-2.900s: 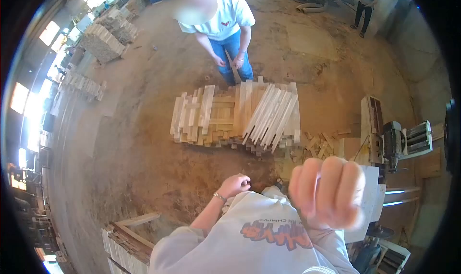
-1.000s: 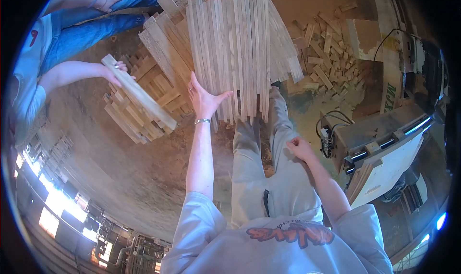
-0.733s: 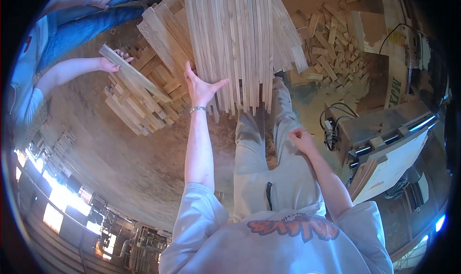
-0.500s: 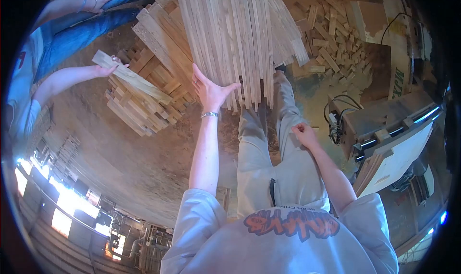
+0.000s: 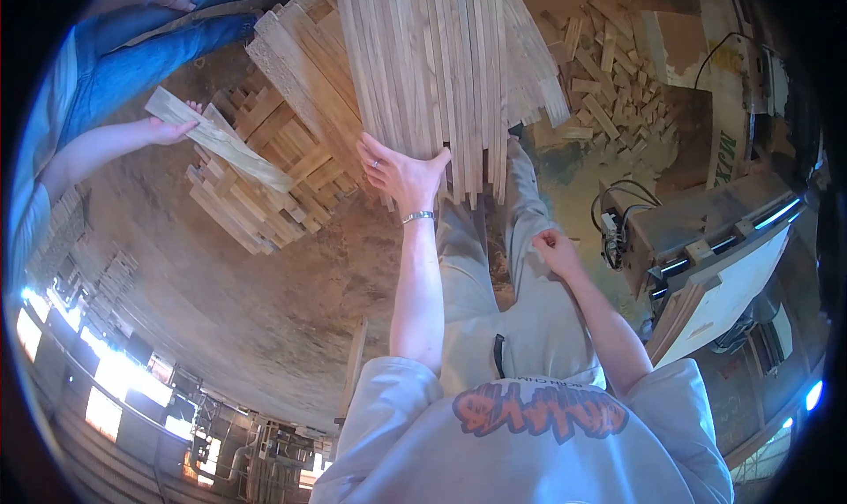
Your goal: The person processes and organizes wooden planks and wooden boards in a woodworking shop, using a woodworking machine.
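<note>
A broad bundle of long thin wooden slats (image 5: 432, 54) lies on a stacked pile in front of me. My left hand (image 5: 401, 173) is stretched out and laid on the near ends of those slats, thumb spread to the right, a bracelet on the wrist. Nothing is lifted in it. My right hand (image 5: 554, 248) hangs by my thigh, loosely closed with nothing in it. To the left, a co-worker's hand (image 5: 168, 131) holds a short wooden board (image 5: 216, 140) above a crosswise stack of boards (image 5: 256, 195).
The co-worker in blue jeans (image 5: 150, 45) stands at the far left. Several short offcuts (image 5: 609, 71) lie scattered at the upper right. A woodworking machine (image 5: 706, 239) with cables stands close on my right. The floor (image 5: 291, 283) is sawdust-covered.
My left hand has turned from an open raised palm to lying on the slat ends. The co-worker's board has shifted left and up. My right hand has stayed by my thigh.
</note>
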The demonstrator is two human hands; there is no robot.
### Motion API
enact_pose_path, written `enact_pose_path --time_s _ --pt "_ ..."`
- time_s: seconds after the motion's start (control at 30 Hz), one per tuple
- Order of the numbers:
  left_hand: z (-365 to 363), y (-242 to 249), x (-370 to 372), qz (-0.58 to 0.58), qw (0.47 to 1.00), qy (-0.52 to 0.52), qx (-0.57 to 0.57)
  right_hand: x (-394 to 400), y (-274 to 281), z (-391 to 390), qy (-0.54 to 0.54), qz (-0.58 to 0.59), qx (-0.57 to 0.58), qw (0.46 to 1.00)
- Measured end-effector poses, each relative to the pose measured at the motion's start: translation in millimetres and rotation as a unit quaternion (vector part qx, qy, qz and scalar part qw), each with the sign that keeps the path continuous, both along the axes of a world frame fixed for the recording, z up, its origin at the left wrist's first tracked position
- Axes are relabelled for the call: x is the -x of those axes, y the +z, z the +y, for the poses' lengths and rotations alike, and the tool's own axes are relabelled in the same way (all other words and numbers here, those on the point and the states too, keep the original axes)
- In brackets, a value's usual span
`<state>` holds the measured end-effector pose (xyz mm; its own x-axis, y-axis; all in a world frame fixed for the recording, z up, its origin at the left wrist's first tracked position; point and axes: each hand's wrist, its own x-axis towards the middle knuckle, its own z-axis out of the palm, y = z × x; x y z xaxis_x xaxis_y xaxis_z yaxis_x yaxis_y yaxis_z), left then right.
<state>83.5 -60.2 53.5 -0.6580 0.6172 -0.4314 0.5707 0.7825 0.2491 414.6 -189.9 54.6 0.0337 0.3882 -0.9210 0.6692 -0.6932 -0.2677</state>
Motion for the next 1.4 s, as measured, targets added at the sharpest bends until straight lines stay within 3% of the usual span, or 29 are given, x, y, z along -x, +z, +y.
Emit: enact_pose_path --time_s 0.23,0.6,0.8,1.07,1.23,1.3,1.4 --pt "22.0 15.9 6.4 -0.018 0.998 0.014 0.061 5.9 -3.9 2.5 -0.011 0.029 -0.012 0.999" --pt "1.3 1.7 49.8 0.053 0.995 -0.058 0.066 10.6 5.1 4.2 -0.048 0.037 -0.002 0.998" --pt "47.3 -14.2 47.2 0.088 0.995 -0.056 0.01 6.9 -6.7 -1.2 -0.061 0.053 -0.008 0.997" --pt "59.4 17.6 64.1 -0.05 0.998 -0.015 0.044 16.2 5.6 13.8 -0.051 0.06 -0.029 0.996" --pt "-26.4 48.3 79.9 -0.283 0.955 0.02 -0.092 26.1 14.3 20.4 -0.089 0.074 0.026 0.993" --pt "-50.9 92.5 67.9 -0.412 0.896 0.132 -0.1 41.9 29.5 36.2 -0.11 0.122 0.078 0.983" --pt "-123.5 107.6 70.2 -0.42 0.9 0.066 -0.095 88.1 64.1 74.4 -0.123 0.231 0.136 0.956"
